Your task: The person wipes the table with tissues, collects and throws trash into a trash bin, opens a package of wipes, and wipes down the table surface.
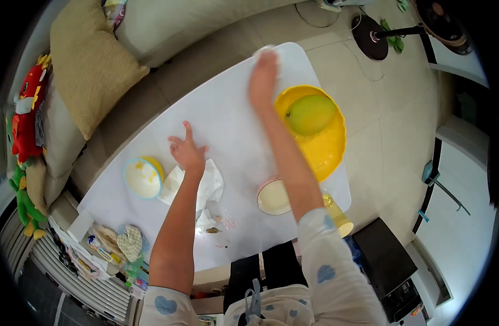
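My right hand (263, 79) presses a white tissue (279, 66) against the far edge of the white table (227, 122); the hand is slightly blurred. My left hand (188, 155) hovers over the table with its fingers spread, holding nothing. Just below that hand lies a crumpled white paper sheet (210, 185), partly hidden by my forearm. To its left is a bowl (143, 179) with a blue rim and yellow bits inside. Near my right forearm stand a pink-rimmed bowl (273, 198) and a yellow scalloped tray (328, 163) bearing a green-yellow mango (311, 115).
A yellow cup (339, 218) lies at the table's right edge. Small scraps (212, 230) are scattered near my side. A sofa (178, 27) runs along the far side, with a cushion (91, 62). A fan base (370, 38) stands on the floor.
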Demonstrator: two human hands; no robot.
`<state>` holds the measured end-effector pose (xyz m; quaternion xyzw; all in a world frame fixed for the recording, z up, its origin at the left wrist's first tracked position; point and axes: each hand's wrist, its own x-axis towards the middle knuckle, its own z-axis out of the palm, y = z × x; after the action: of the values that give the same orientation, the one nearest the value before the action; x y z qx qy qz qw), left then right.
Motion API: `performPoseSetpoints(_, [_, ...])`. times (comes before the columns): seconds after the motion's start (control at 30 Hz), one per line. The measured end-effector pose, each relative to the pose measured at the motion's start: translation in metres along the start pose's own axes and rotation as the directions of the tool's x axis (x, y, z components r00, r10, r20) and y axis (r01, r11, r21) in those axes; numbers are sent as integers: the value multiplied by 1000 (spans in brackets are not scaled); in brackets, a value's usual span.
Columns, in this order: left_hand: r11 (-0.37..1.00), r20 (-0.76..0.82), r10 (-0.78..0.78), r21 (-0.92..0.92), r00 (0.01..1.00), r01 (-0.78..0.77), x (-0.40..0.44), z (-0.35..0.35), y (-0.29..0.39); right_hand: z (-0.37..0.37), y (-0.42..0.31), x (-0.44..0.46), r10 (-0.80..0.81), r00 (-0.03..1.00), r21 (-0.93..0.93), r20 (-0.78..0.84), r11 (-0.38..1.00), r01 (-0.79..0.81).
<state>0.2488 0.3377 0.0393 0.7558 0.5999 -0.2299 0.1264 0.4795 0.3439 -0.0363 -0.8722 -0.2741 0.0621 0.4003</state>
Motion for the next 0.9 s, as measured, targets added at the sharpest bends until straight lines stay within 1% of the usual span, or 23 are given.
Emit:
performPoseSetpoints(0.03, [1000,-42,23,5,999,-22,2,2,-2,-16,4,28,8,1000,-282,-25,959,-14])
performPoseSetpoints(0.07, [999,-77,45,9,996,-45,-1,5,-2,-27,6,43,5,999,-546,-48,837,-30])
performPoseSetpoints(0.1, [999,-68,45,2,997,-45,-4,5,-2,-25,7,42,3,999,-555,-43,831,-27])
performPoseSetpoints(0.17, [997,-90,29,70,996,-23,0,-1,2,-9,-3,42,145,970,-528,-195,818,-229])
performPoseSetpoints(0.23, [997,-107,37,69,994,-30,0,4,1,9,-31,4,192,968,-571,-164,782,-252])
performPoseSetpoints(0.3, [997,-131,41,72,991,-32,1,2,0,16,-58,-56,104,994,-653,-22,752,-93])
performPoseSetpoints(0.33, [999,-68,19,47,997,-16,1,0,1,16,-65,-86,98,994,-543,44,838,-58])
performPoseSetpoints(0.37, [1000,-2,-2,22,1000,2,1,-2,2,10,-74,-115,101,991,-485,91,874,-45])
performPoseSetpoints(0.4, [1000,4,-8,23,1000,8,1,-1,1,1,-78,-133,102,990,-485,99,874,-42])
performPoseSetpoints(0.47, [999,-71,35,-37,997,-38,-1,1,-1,-16,-77,-157,88,957,-381,276,924,24])
performPoseSetpoints(0.5, [999,-71,35,-40,997,-37,0,0,1,-21,-72,-149,81,962,-370,262,929,22])
performPoseSetpoints(0.57, [1000,-18,6,-21,1000,-6,0,-3,3,-18,-43,-116,-28,989,-440,145,894,90])
performPoseSetpoints(0.6, [1000,-19,-4,-23,1000,3,1,-4,3,-20,-33,-91,-26,990,-452,140,888,87])
performPoseSetpoints(0.67, [998,-41,30,-51,999,-32,1,-3,3,-22,-32,-60,-36,987,-461,157,881,106])
performPoseSetpoints(0.7, [995,-12,29,-92,999,-30,1,-4,3,-20,-36,-53,-24,984,-510,179,853,113])
performPoseSetpoints(0.73, [995,-16,7,-104,1000,-9,3,-3,4,-13,-37,-50,-18,981,-555,194,822,124])
performPoseSetpoints(0.77, [996,-27,19,-87,999,-21,3,-3,5,-1,-41,-63,-118,978,-540,172,819,194])
performPoseSetpoints(0.8, [997,-38,31,-69,999,-33,3,-2,4,7,-51,-82,-139,973,-531,185,819,217])
performPoseSetpoints(0.83, [997,-40,10,-82,999,-13,3,0,4,10,-61,-108,-265,913,-399,310,835,378])
performPoseSetpoints(0.87, [998,-83,44,-50,996,-48,0,3,4,6,-66,-132,-390,821,-247,418,820,516])
performPoseSetpoints(0.9, [996,-124,81,-14,989,-84,-3,6,2,-1,-63,-153,-401,808,-239,432,813,531])
